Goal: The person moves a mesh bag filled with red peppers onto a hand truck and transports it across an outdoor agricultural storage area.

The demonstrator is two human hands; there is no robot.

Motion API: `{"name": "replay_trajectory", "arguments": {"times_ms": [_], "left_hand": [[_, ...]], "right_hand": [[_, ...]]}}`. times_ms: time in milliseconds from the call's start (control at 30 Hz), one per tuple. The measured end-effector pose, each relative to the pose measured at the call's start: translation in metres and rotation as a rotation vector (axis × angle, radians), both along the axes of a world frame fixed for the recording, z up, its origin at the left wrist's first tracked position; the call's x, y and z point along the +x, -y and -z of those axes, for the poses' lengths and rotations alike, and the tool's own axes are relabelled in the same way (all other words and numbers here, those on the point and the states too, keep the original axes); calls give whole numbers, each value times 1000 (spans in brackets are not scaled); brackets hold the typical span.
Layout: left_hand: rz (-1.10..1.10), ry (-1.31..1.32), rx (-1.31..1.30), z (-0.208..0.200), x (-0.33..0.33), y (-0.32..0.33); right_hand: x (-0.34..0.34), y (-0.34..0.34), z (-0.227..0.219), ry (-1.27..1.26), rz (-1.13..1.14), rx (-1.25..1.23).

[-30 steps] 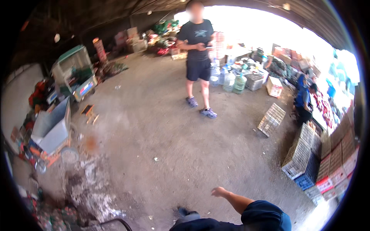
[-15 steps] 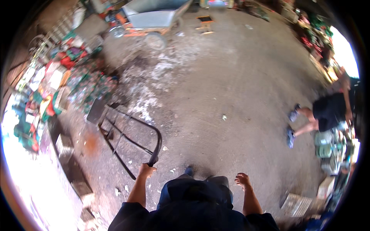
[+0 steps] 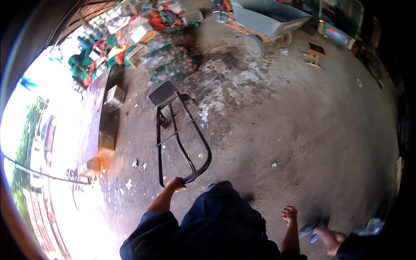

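My left hand [image 3: 175, 184] is closed around the curved handle end of a dark metal hand truck [image 3: 203, 141]. The hand truck leans away from me on my left, with its flat toe plate [image 3: 162, 92] at the far end. My right hand [image 3: 289, 215] hangs low at my right side, its fingers loosely bent and slightly apart, with nothing in it.
A grey tipping cart [image 3: 268, 19] and a small stool [image 3: 315, 54] stand at the back. Netted sacks [image 3: 169, 56] are heaped far left, near a low table [image 3: 93, 117]. Another person's shoe [image 3: 313, 230] shows close on my right.
My view has swung left, so the scene has shifted rightward. The other person is now near my right hand, at the lower right. My left hand keeps its hold on the hand truck.
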State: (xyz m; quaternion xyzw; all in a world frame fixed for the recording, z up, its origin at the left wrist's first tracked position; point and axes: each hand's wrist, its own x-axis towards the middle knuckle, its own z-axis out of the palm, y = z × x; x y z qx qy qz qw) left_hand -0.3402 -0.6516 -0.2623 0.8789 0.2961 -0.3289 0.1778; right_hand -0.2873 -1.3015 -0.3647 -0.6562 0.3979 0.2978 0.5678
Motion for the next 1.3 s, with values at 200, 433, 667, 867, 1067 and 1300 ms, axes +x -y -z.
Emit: {"name": "replay_trajectory", "arguments": {"times_ms": [200, 433, 667, 867, 1067, 1300], "left_hand": [[134, -174, -87, 18, 29, 125], [-2, -211, -286, 90, 65, 269], [-208, -91, -283, 21, 176, 333], [-492, 5, -148, -29, 283, 373], [-515, 291, 20, -68, 438, 388], [-529, 617, 303, -95, 593, 408]], "right_hand": [[123, 78, -1, -47, -18, 56], [281, 139, -12, -18, -218, -41], [439, 181, -53, -94, -313, -84], [625, 202, -13, 21, -604, -65], [789, 96, -48, 699, -1236, -26], [861, -80, -144, 685, -1454, 371]]}}
